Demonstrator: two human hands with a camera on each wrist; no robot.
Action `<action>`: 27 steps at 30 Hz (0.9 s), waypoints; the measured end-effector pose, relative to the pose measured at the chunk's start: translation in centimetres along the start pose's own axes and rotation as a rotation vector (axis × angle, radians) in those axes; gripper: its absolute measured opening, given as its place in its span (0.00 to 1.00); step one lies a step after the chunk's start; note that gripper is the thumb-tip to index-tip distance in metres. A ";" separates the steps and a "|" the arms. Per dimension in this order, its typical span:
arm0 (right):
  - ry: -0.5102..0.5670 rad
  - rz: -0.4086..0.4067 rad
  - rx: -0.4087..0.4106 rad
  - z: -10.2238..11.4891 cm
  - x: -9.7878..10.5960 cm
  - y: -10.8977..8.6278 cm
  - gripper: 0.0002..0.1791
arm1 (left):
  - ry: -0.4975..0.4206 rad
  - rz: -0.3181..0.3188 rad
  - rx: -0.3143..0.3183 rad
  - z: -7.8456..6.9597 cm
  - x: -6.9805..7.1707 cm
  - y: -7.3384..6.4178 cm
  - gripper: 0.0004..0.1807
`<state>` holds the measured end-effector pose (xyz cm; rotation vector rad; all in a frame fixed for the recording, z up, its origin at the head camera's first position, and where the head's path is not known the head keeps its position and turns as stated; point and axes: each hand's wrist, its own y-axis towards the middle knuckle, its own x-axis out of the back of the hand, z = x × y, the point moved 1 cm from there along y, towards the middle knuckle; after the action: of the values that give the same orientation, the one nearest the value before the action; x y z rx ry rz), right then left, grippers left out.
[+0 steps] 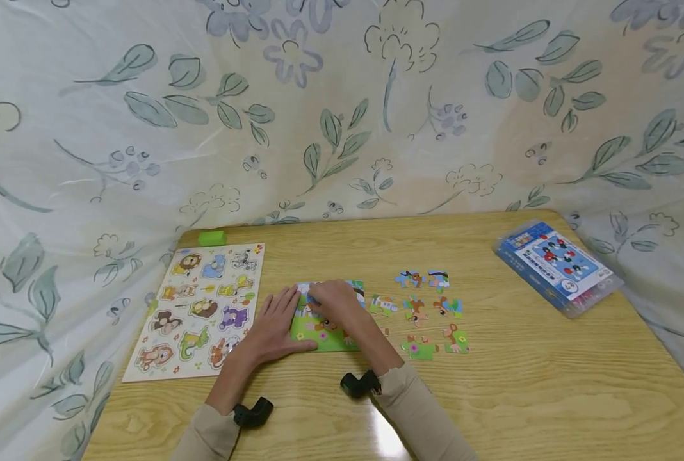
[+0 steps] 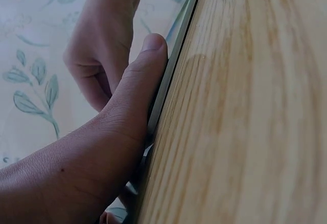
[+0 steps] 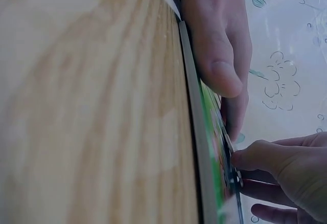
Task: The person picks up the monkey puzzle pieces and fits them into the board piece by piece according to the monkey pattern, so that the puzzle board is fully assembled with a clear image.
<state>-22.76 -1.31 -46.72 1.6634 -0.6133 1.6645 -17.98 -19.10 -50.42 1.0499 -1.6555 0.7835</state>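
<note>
A small jigsaw board (image 1: 333,343) with a green and blue monkey picture lies flat at the middle of the table. My left hand (image 1: 274,325) rests along its left side with fingers spread and thumb over the near edge. Over the board's upper part, my right hand (image 1: 337,302) has its fingers curled down. In the right wrist view, thumb and fingers of the right hand (image 3: 291,168) pinch the thin edge of a puzzle piece (image 3: 239,177) at the board's surface. The hands hide much of the picture. Several loose puzzle pieces (image 1: 421,349) lie right of the board.
At left lies a white animal board (image 1: 203,307) with a lion, crocodile and other figures, close to my left hand. A green block (image 1: 212,238) sits behind it. A blue plastic box (image 1: 558,266) stands at the back right. Floral cloth (image 1: 342,128) hangs behind the table.
</note>
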 end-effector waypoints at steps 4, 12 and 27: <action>0.009 0.009 -0.007 -0.1 -0.2 -0.1 0.10 | -0.001 -0.001 -0.002 -0.1 0.0 0.0 0.63; 0.102 0.020 -0.026 0.0 -0.5 -0.1 0.16 | -0.012 -0.007 -0.007 -0.1 0.1 -0.2 0.62; 0.053 0.078 -0.010 -0.1 -0.3 0.0 0.10 | -0.008 0.000 -0.013 -0.1 0.2 -0.1 0.62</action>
<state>-22.88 -1.27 -47.01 1.6011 -0.6673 1.7522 -17.86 -19.14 -50.17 1.0449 -1.6657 0.7687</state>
